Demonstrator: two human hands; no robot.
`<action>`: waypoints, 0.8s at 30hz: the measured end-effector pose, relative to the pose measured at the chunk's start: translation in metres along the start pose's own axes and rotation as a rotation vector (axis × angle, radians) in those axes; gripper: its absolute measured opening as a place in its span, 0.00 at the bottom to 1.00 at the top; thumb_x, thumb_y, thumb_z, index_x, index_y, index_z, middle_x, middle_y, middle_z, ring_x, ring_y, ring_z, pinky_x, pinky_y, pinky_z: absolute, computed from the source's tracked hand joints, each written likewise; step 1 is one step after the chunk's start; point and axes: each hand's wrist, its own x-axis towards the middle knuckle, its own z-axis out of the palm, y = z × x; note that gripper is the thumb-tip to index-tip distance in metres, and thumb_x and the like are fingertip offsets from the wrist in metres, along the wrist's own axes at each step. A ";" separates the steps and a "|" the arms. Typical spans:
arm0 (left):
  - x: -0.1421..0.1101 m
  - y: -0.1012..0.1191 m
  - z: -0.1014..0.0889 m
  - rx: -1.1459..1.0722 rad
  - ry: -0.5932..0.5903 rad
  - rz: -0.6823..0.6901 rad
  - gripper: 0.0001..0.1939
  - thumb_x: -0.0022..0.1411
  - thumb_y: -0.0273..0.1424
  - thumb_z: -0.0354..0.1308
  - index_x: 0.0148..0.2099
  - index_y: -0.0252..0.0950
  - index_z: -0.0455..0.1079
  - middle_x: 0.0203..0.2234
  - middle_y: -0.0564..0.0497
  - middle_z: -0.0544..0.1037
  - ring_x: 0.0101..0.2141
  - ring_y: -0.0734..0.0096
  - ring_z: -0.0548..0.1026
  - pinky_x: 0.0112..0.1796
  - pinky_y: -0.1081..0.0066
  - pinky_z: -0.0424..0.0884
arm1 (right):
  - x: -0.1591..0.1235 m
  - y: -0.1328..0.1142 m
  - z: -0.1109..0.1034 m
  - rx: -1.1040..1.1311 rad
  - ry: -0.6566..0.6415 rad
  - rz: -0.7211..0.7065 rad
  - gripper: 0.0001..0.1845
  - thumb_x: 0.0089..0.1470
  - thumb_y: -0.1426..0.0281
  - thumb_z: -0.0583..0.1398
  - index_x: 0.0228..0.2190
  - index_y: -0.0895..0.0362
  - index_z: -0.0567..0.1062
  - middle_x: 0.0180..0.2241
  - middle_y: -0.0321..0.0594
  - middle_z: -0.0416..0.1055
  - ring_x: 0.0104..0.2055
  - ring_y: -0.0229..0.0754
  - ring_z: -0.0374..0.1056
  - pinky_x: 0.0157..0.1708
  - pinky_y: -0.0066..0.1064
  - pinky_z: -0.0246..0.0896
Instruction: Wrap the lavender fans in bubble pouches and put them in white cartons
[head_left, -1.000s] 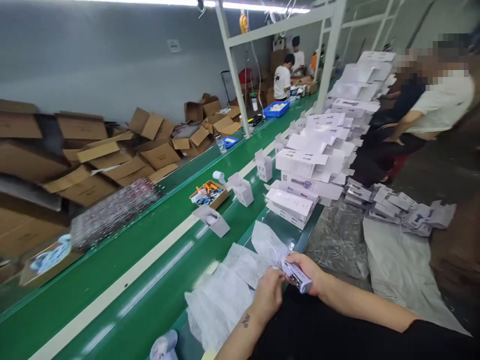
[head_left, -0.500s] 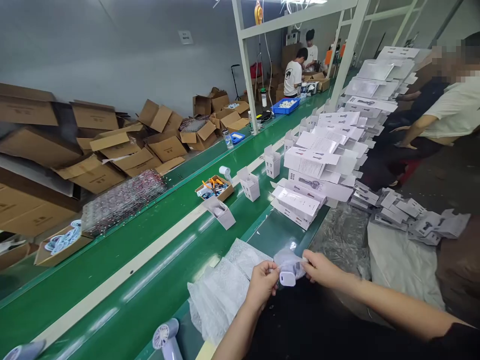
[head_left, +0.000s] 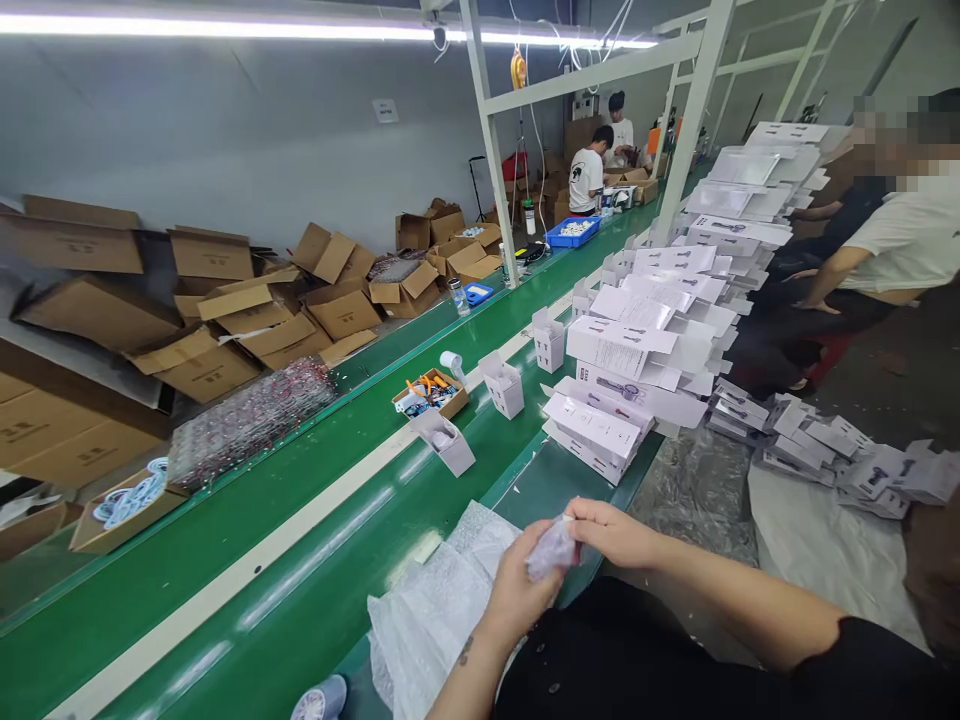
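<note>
Both my hands meet low in the middle of the view, over the near edge of the green conveyor belt [head_left: 315, 520]. My left hand [head_left: 521, 585] is closed around a small object wrapped in a clear plastic bag [head_left: 553, 547]. My right hand [head_left: 611, 530] pinches the top of the same bag with thumb and fingers. Under my hands lies a heap of clear plastic bags [head_left: 439, 610]. A small white fan [head_left: 319, 697] lies at the bottom edge.
Open white boxes [head_left: 504, 385] and a tray of small parts [head_left: 430, 392] sit on the belt. Stacks of flat white cartons [head_left: 637, 345] stand to the right. Brown cardboard boxes [head_left: 225, 330] pile at left. Other people work at the far end and at right.
The white device that showed between my hands is now inside the plastic bag, held by my left hand. My right hand has shifted to pinch the bag's top. The camera tilted up slightly.
</note>
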 end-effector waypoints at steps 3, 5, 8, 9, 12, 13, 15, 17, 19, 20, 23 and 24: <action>0.002 -0.004 0.005 -0.057 0.283 -0.110 0.15 0.53 0.41 0.60 0.36 0.34 0.72 0.26 0.51 0.72 0.27 0.71 0.70 0.28 0.72 0.70 | 0.039 -0.016 -0.031 -0.448 0.179 -0.155 0.16 0.55 0.56 0.56 0.33 0.56 0.72 0.36 0.44 0.73 0.40 0.46 0.67 0.44 0.38 0.60; 0.001 -0.004 0.005 -0.187 0.424 -0.192 0.17 0.51 0.43 0.61 0.32 0.33 0.71 0.20 0.55 0.66 0.21 0.76 0.65 0.18 0.77 0.63 | 0.075 -0.024 -0.056 -0.765 0.339 -0.210 0.24 0.47 0.58 0.64 0.45 0.53 0.70 0.51 0.51 0.65 0.52 0.54 0.61 0.51 0.45 0.54; -0.004 -0.001 0.000 -0.330 0.516 -0.228 0.19 0.48 0.45 0.63 0.31 0.32 0.70 0.20 0.56 0.64 0.21 0.78 0.63 0.15 0.79 0.60 | 0.125 -0.031 -0.083 -1.061 0.365 -0.035 0.40 0.37 0.65 0.70 0.52 0.49 0.65 0.58 0.54 0.56 0.55 0.60 0.57 0.51 0.51 0.51; -0.007 0.000 -0.003 -0.351 0.534 -0.230 0.19 0.48 0.44 0.63 0.32 0.32 0.70 0.21 0.55 0.65 0.21 0.77 0.63 0.15 0.79 0.61 | 0.135 -0.033 -0.087 -1.099 0.352 0.015 0.41 0.35 0.67 0.70 0.53 0.49 0.64 0.57 0.55 0.57 0.53 0.61 0.58 0.50 0.52 0.52; -0.019 0.002 -0.021 -0.420 0.611 -0.237 0.19 0.47 0.43 0.65 0.33 0.32 0.70 0.22 0.55 0.67 0.22 0.78 0.64 0.16 0.79 0.61 | 0.139 -0.044 -0.085 -1.112 0.316 0.048 0.44 0.35 0.71 0.69 0.55 0.50 0.62 0.49 0.57 0.62 0.49 0.63 0.60 0.45 0.53 0.56; -0.022 0.004 -0.029 -0.462 0.654 -0.239 0.19 0.46 0.42 0.66 0.33 0.32 0.70 0.22 0.55 0.67 0.21 0.78 0.64 0.15 0.79 0.61 | 0.133 -0.048 -0.080 -1.108 0.285 0.020 0.45 0.35 0.71 0.68 0.56 0.49 0.61 0.47 0.55 0.63 0.49 0.62 0.60 0.43 0.51 0.57; -0.027 0.009 -0.047 -0.570 0.754 -0.231 0.20 0.44 0.40 0.68 0.35 0.32 0.69 0.23 0.55 0.68 0.21 0.79 0.64 0.15 0.80 0.59 | 0.114 -0.053 -0.066 -1.061 0.186 -0.118 0.45 0.35 0.72 0.66 0.56 0.50 0.60 0.45 0.51 0.61 0.48 0.59 0.60 0.42 0.46 0.60; -0.025 0.017 -0.062 -0.662 0.849 -0.186 0.20 0.43 0.39 0.69 0.34 0.32 0.68 0.23 0.56 0.68 0.20 0.81 0.64 0.15 0.80 0.57 | 0.096 -0.049 -0.048 -0.947 0.057 -0.319 0.41 0.36 0.72 0.65 0.54 0.53 0.61 0.45 0.48 0.60 0.49 0.55 0.59 0.45 0.43 0.60; -0.018 0.024 -0.068 -0.666 0.888 -0.116 0.20 0.43 0.39 0.68 0.34 0.33 0.68 0.23 0.56 0.68 0.19 0.80 0.64 0.15 0.80 0.57 | 0.086 -0.032 -0.028 -0.790 -0.056 -0.459 0.36 0.37 0.71 0.65 0.50 0.56 0.63 0.45 0.46 0.60 0.50 0.51 0.59 0.50 0.41 0.57; -0.014 0.027 -0.068 -0.612 0.887 -0.087 0.20 0.44 0.40 0.68 0.34 0.33 0.68 0.23 0.56 0.69 0.20 0.79 0.65 0.15 0.79 0.58 | 0.085 -0.019 -0.020 -0.717 -0.093 -0.481 0.34 0.37 0.71 0.65 0.49 0.57 0.63 0.46 0.46 0.60 0.51 0.51 0.58 0.52 0.41 0.56; -0.004 0.024 -0.057 -0.215 0.860 -0.100 0.18 0.50 0.43 0.63 0.35 0.33 0.68 0.22 0.55 0.71 0.19 0.76 0.68 0.19 0.75 0.64 | 0.089 0.027 0.000 -0.571 -0.118 -0.421 0.33 0.34 0.68 0.68 0.44 0.58 0.64 0.45 0.45 0.61 0.50 0.51 0.59 0.52 0.42 0.56; -0.002 0.021 -0.051 -0.033 0.847 -0.118 0.16 0.53 0.43 0.60 0.35 0.34 0.68 0.22 0.55 0.71 0.19 0.74 0.69 0.21 0.73 0.66 | 0.091 0.042 0.003 -0.543 -0.096 -0.395 0.33 0.34 0.68 0.68 0.43 0.58 0.63 0.44 0.45 0.62 0.49 0.51 0.60 0.51 0.42 0.57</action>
